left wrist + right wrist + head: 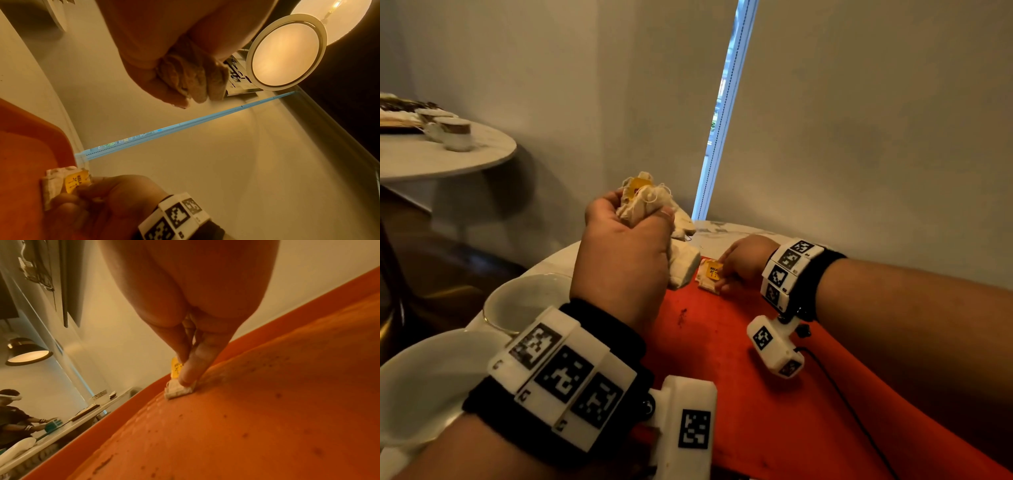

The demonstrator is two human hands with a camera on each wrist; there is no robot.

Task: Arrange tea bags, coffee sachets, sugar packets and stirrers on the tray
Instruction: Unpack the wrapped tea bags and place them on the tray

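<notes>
Head view: left hand (626, 253) is raised above the near-left part of the orange tray (756, 359), fingers curled tight round a bunch of tea bags (643, 202); more bags hang below the fist (683, 267), loose strings visible. Right hand (743, 263) is low at the tray's far edge, fingertips (189, 369) pinching and pressing one tea bag with a yellow tag (710, 275) flat against the tray floor. Right wrist view confirms contact: bag sits under the fingertips, just inside the raised rim, tag standing up beside the fingers. Left wrist view shows the bunch crumpled in the closed left grip (185, 78), well apart from the single bag (59, 185). Risks, as judged: strings in the bunch look tangled, so drawing out the next bag could drag several out and scatter them on the tray or onto the bench (722, 236); squeezing may tear the paper, and dark specks already lie on the tray (683, 315). Placed bag lies close to the rim, so a sliding release could push it up against the wall or skew it. Two white cups (524, 301) stand just beside the left wrist; a careless swing could knock them. Coffee sachets, sugar packets and stirrers are not in view.
</notes>
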